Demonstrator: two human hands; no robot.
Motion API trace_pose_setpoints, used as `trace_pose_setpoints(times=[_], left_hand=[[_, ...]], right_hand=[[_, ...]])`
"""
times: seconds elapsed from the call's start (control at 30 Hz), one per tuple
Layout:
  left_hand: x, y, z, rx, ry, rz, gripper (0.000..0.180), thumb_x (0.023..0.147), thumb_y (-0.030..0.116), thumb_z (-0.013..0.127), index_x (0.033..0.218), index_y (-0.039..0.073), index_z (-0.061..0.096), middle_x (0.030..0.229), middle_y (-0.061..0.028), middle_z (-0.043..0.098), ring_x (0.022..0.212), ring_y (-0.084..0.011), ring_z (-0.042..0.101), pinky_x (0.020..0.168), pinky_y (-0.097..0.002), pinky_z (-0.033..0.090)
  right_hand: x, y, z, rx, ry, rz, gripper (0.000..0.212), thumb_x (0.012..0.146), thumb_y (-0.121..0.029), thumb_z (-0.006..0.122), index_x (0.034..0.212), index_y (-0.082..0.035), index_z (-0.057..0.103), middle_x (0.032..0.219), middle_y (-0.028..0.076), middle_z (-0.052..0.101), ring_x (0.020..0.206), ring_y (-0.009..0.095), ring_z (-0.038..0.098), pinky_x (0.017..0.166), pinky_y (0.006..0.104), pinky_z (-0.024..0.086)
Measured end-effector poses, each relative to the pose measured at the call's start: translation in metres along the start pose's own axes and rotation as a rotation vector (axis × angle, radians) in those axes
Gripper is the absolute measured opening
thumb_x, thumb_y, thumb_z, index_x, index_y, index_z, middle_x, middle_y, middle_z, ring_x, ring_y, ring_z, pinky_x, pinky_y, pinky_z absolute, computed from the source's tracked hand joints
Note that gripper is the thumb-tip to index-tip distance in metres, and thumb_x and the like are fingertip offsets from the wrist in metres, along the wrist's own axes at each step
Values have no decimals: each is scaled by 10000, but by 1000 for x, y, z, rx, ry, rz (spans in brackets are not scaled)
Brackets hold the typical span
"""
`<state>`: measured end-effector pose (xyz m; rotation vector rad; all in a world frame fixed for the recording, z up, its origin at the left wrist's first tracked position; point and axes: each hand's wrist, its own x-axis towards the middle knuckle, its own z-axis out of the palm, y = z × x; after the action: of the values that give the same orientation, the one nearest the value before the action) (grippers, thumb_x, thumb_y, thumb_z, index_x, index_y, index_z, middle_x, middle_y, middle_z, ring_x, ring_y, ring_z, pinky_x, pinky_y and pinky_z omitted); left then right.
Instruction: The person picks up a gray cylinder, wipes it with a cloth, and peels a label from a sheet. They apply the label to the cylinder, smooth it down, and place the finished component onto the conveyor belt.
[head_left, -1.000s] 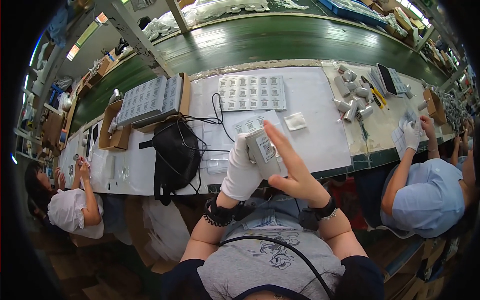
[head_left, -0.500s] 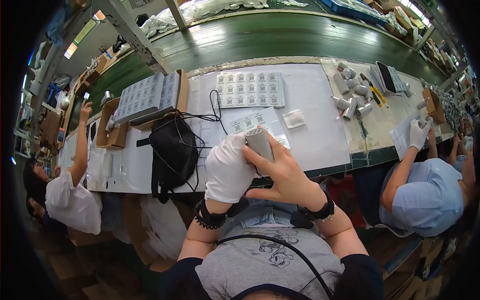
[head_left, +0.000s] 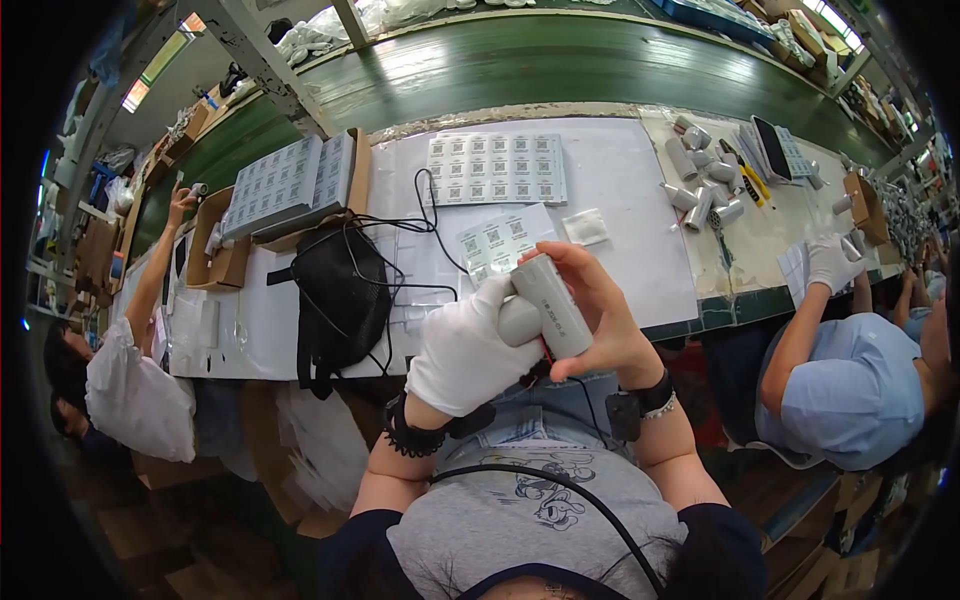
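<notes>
Using a soft, firm squeeze helps, with the gloved left grip (head_left: 462,346) clasping the round grey piece (head_left: 518,322) and the bare right grip (head_left: 612,325) holding the grey tube (head_left: 553,308).

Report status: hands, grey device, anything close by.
Gloved left hand, bare right hand: both gripping grey device. Printed side showing. Label sheet beyond; black bag leftward.

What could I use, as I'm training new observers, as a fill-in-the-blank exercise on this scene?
1. The left hand wears a glove coloured ____.
2. The object in the right hand is coloured ____.
3. The black bag lies to the ____ of both hands.
4. The co-worker in light blue is to the ____ of both hands.

Missing words: white; grey; left; right.
</notes>
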<state>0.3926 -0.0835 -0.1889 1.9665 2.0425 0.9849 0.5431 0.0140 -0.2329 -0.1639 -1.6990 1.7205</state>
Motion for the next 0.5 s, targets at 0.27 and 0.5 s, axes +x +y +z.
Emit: trace_pose_setpoints(times=[0.27, 0.5], left_hand=[[-9, -8, -5, -681, -248, -5, 544, 717, 158, 694, 1184, 1, 463, 913, -198, 636, 829, -329, 655, 737, -359, 517], [-10, -5, -8, -792, -364, -53, 598, 736, 104, 665, 1252, -8, 383, 1007, -207, 605, 923, -306, 627, 801, -344, 490]], right_hand=[[-6, 0, -1, 246, 54, 24, 1212, 422, -422, 917, 1365, 9, 290, 1277, 104, 438, 1193, 197, 444, 1022, 337, 335], [-7, -4, 5, 285, 119, 18, 1305, 394, -458, 916, 1406, -9, 226, 1292, 123, 427, 1187, 224, 464, 1020, 357, 356]])
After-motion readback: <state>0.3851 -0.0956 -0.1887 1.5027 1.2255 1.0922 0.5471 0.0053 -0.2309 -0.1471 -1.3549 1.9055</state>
